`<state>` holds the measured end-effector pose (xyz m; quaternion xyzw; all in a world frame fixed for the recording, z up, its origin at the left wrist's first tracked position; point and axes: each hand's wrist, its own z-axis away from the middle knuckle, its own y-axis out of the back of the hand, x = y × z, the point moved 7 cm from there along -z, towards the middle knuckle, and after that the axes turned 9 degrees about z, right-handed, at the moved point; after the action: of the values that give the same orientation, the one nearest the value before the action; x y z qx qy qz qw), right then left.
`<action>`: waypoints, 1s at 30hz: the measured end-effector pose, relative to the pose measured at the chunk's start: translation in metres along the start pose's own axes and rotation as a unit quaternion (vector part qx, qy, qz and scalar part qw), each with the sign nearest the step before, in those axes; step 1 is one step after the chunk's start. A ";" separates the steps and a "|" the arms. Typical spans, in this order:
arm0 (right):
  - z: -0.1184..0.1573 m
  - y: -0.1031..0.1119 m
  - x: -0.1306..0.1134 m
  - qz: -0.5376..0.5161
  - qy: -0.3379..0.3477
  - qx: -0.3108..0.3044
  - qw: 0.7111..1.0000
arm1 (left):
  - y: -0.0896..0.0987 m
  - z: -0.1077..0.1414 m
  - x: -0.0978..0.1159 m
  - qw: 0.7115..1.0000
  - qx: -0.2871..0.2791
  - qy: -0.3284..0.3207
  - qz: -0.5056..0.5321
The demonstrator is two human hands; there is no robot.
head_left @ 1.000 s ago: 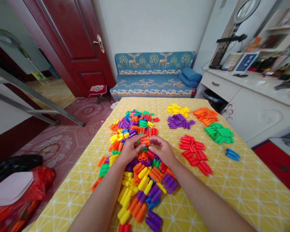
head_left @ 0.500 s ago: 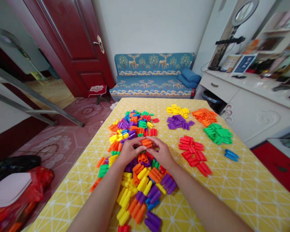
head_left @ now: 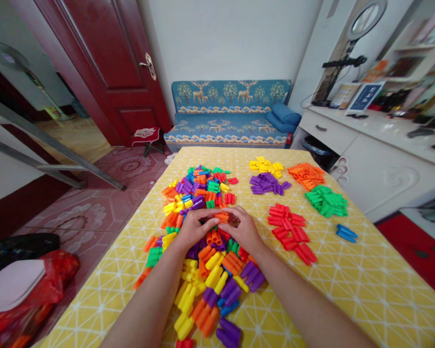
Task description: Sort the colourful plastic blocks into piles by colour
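- Mixed multicolour heap of plastic tube-shaped pieces [head_left: 213, 238]: one, its pieces too overlapped to count.
- Single-colour plastic lots, six: yellow lot [head_left: 266, 166], purple lot [head_left: 266, 183], orange lot [head_left: 306, 176], green lot [head_left: 325, 201], red lot [head_left: 290, 227], blue lot [head_left: 345, 234].
- Blue patterned fabric sofa [head_left: 221, 123]: one.

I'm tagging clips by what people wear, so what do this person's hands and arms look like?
The left hand and right hand wear no gloves. The left forearm and right forearm are bare as far as they show, with no sleeve, watch or bracelet visible. Fine details on the fingers are too small to tell.
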<state>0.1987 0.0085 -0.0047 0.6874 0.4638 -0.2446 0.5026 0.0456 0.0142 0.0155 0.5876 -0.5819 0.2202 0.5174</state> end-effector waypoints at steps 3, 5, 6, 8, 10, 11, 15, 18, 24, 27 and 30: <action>0.000 0.002 -0.005 0.023 0.022 0.005 0.999 | 0.000 0.001 0.000 1.000 0.004 -0.001 -0.011; 0.001 0.001 -0.009 0.038 0.051 0.002 0.998 | -0.001 0.001 0.001 1.000 0.002 -0.005 -0.006; 0.002 0.000 -0.011 0.049 0.066 0.002 0.997 | -0.001 0.001 0.001 1.000 0.000 -0.007 -0.001; 0.003 0.000 -0.014 0.078 0.092 0.007 0.993 | -0.002 0.001 0.002 1.000 -0.003 -0.008 0.008; 0.004 0.001 -0.017 0.109 0.109 0.012 0.988 | -0.002 0.001 0.004 1.000 -0.004 -0.010 0.012; 0.003 0.001 -0.018 0.119 0.113 0.014 0.986 | -0.002 0.001 0.004 1.000 -0.004 -0.010 0.011; 0.001 0.005 -0.014 0.121 0.086 0.028 0.989 | -0.002 0.001 0.004 1.000 -0.002 -0.001 0.008; 0.000 0.007 -0.006 0.109 0.042 0.035 0.993 | -0.002 0.001 0.003 1.000 0.003 0.008 0.016; 0.002 0.006 -0.005 0.089 0.014 0.030 0.995 | -0.001 0.000 0.000 0.999 0.020 0.020 0.015; -0.006 0.027 -0.002 0.102 0.001 0.072 0.992 | 0.000 0.001 -0.005 0.999 0.025 0.032 0.016; -0.027 0.075 0.015 0.148 -0.004 0.112 0.983 | 0.000 0.001 -0.010 0.999 0.022 0.037 0.017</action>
<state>0.2683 0.0348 0.0279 0.7990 0.3248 -0.2211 0.4552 0.0427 0.0178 0.0060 0.5802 -0.5673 0.2631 0.5219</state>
